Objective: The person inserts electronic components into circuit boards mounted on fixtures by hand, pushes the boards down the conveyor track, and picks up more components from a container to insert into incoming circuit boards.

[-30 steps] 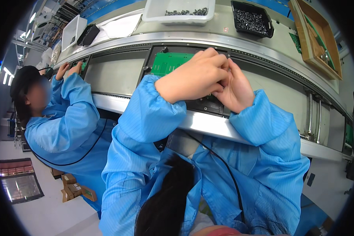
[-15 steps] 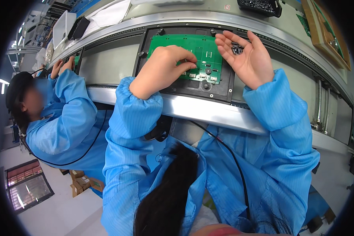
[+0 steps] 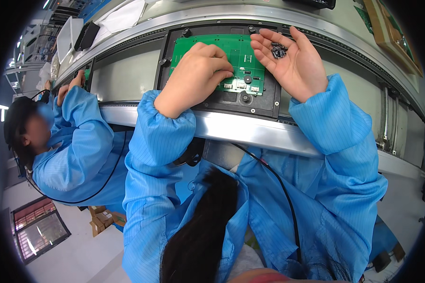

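left hand [image 3: 198,70] curled, right hand [image 3: 293,61] cupped open

A circuit board [image 3: 238,59] lies in a tray [image 3: 264,101] before me. My left hand [image 3: 196,78] rests on it; my right hand [image 3: 293,63], just right, cups small screws [image 3: 278,50]. A co-worker [image 3: 66,141] sits left.

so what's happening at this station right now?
A person in a blue smock works at a green circuit board seated in a black tray on the conveyor line. The left hand presses its fingertips on the board. The right hand is palm up, cupping small dark screws. A co-worker works at the next position to the left.
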### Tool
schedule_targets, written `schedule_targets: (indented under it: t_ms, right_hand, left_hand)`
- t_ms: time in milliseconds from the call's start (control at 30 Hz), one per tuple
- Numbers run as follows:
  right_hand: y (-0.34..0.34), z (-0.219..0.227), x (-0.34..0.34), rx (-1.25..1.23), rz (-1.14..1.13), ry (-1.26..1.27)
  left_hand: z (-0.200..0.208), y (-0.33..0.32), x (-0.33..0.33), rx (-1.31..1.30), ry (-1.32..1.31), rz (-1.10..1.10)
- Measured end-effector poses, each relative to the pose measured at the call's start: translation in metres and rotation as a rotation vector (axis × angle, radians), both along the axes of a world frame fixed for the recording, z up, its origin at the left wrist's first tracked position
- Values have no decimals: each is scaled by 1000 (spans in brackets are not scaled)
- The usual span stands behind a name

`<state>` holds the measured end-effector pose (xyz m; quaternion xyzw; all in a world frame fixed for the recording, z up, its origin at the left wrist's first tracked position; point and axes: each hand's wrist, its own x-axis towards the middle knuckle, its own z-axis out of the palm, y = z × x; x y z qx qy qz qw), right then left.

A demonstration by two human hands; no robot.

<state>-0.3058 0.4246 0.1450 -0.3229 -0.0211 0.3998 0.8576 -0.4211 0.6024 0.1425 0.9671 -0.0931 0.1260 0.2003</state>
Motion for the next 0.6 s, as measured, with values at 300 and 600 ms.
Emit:
schedule_targets:
  t_ms: [300, 600]
  right_hand:
    - [12, 2, -3, -10, 14, -18]
    - [20, 5, -6, -8, 19, -29]
  left_hand:
    - [1, 9, -1, -7, -20, 11]
    - [3, 14, -3, -8, -36, 3]
